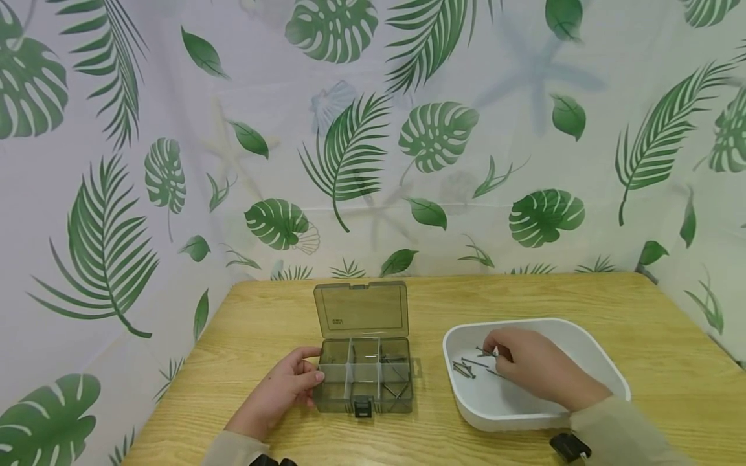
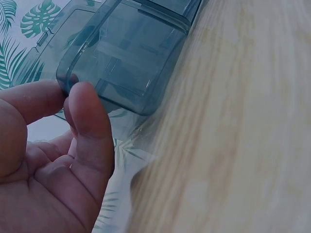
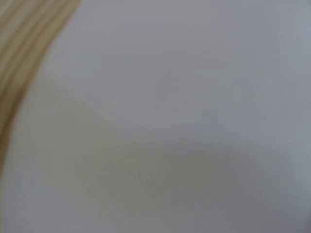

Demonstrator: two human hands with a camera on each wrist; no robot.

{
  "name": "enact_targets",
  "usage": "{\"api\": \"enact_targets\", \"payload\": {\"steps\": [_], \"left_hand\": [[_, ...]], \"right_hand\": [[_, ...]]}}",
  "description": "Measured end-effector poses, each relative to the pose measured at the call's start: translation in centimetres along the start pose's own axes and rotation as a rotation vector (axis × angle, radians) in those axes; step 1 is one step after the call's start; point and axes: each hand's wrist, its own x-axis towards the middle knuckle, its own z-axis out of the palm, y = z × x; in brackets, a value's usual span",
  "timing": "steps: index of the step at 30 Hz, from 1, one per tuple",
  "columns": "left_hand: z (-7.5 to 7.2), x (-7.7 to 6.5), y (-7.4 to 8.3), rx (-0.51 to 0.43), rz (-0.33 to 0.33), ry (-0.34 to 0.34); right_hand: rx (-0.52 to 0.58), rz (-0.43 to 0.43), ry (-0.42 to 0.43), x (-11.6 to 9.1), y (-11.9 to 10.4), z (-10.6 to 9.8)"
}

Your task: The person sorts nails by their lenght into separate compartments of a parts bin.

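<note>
1. Your left hand pinches the left edge of the open compartment box on the desk.
2. Your right hand pinches a screw over the white tray, right of the box.

No readable text; small marking on box lid illegible.

Six o'clock, in my left hand: case, smoky see-through plastic, smooth, glossy. Four o'clock: tray, smooth plastic, satin. Tray's nine o'clock: fasteners, dull metal. Tabletop: grained wood look, faint sheen. Twelve o'clock: backdrop, matt cloth.
</note>
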Motion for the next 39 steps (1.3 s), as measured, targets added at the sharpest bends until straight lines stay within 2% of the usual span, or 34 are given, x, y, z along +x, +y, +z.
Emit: {"api": "enact_targets", "payload": {"steps": [8, 16, 22, 30, 39], "left_hand": [[0.1, -0.2, 0.2, -0.007, -0.006, -0.002], [0.2, -0.2, 0.5, -0.013, -0.012, -0.001], [0.2, -0.1, 0.4, -0.010, -0.016, 0.001], [0.1, -0.1, 0.3, -0.009, -0.019, 0.006], [0.2, -0.1, 0.2, -0.011, -0.013, 0.007]], "right_hand": [[0.027, -0.051, 0.039, 1.2, -2.2, 0.4], [0.062, -0.098, 0.021, 2.3, -4.9, 0.9], [0.048, -0.137, 0.029, 3.4, -7.1, 1.5], [0.022, -0.135, 0.036, 4.8, -9.7, 2.6], [0.000, -0.076, 0.036, 6.1, -11.6, 3.6]]}}
